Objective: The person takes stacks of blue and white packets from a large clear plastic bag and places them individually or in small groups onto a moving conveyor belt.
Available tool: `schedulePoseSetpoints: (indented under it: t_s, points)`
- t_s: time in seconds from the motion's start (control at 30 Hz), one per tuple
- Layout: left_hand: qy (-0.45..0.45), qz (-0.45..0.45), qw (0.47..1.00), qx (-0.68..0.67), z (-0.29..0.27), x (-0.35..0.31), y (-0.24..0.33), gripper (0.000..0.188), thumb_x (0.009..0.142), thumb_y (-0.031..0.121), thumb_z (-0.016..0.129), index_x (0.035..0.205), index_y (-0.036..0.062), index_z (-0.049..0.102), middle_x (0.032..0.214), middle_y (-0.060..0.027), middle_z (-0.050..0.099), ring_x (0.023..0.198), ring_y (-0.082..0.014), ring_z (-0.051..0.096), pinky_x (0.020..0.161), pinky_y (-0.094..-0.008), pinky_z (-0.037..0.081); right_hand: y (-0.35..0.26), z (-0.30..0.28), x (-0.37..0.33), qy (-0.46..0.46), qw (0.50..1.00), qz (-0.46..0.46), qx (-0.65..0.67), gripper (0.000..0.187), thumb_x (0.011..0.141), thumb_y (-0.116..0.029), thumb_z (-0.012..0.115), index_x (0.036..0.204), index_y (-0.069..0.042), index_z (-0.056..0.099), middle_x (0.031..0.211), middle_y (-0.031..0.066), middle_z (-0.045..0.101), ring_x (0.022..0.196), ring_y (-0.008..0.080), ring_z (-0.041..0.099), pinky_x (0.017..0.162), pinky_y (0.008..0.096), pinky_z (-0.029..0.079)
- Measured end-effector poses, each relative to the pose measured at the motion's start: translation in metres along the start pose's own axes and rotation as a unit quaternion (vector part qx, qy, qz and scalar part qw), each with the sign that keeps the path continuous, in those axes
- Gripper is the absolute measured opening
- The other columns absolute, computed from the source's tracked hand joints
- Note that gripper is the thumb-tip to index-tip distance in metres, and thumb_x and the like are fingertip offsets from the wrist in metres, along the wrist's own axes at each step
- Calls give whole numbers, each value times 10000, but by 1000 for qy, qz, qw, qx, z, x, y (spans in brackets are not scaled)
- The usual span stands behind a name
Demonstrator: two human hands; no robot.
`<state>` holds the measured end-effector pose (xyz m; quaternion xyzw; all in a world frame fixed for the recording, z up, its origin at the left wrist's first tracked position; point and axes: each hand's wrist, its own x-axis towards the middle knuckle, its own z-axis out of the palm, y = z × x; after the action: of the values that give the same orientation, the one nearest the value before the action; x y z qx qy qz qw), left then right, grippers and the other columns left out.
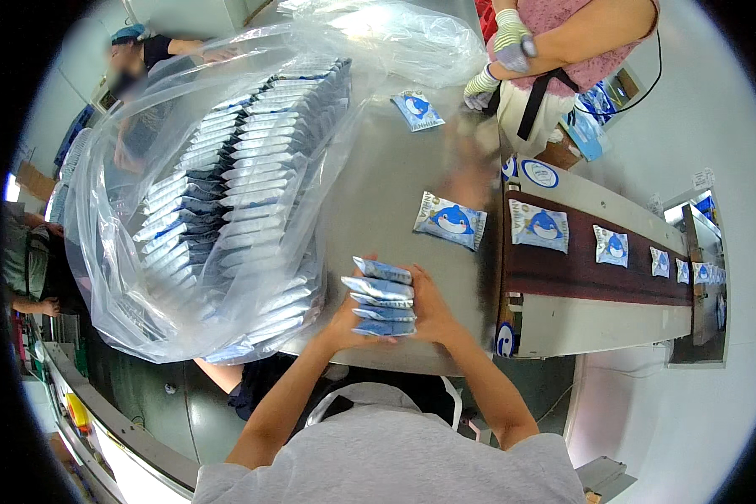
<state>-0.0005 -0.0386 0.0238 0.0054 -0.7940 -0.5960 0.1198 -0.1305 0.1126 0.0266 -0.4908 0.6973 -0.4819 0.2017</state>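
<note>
Between my two hands is a stack of several small blue-and-white packets, held together on edge above the near side of the metal table. My left hand presses the stack from its left, with part of the fingers hidden behind it. From the other side my right hand closes on the same packets. Just beyond my right hand, a packet with a blue whale picture lies flat on the table. To the left, a large clear plastic bag holds two long rows of upright packets.
A conveyor belt at the right carries several spaced packets toward the table. Another packet lies farther back, near a co-worker's gloved hands. Crumpled clear plastic covers the far end. Other people stand at the left.
</note>
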Motion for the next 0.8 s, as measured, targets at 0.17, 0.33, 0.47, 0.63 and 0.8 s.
schedulePoseSetpoints:
  t_s: [0.17,0.33,0.47,0.63,0.8]
  points:
    - [14,-53,958,282,7,-57,14,810,696,296,785,1339,0,391,1379,-234,361,1298,-424,317,1052,-473,335,-85,-34,0,-74,907,108,-399,939,534,-388,828,1294,-57,387,1168,153,534,1116,336,506,1040,476,294]
    - [-239,-90,939,230,-37,-78,82,576,838,296,646,1288,0,441,1240,-214,497,1141,-364,501,934,-424,447,-71,-11,11,-95,901,117,-407,882,515,-365,839,1246,-72,442,1130,157,554,1068,323,539,980,459,363]
    - [-156,153,938,268,-136,-63,245,359,838,234,644,1073,-33,595,1049,-171,616,870,-277,640,699,-346,552,-71,-49,41,-27,965,134,-225,842,534,-346,845,1212,-20,465,1091,197,583,1005,375,575,889,435,451]
    - [143,132,702,685,-239,20,315,259,749,187,701,885,-26,645,929,-176,652,790,-297,656,681,-362,543,-149,-100,144,52,998,-36,-21,792,565,-235,819,1219,-7,435,1105,188,606,983,301,624,846,394,485]
    - [60,-119,576,807,-357,90,265,189,678,120,709,801,-12,652,843,-190,660,758,-338,669,648,-375,539,-231,-21,291,-55,857,-268,-436,821,536,-332,823,1209,-33,461,1038,156,605,920,352,618,850,406,456]
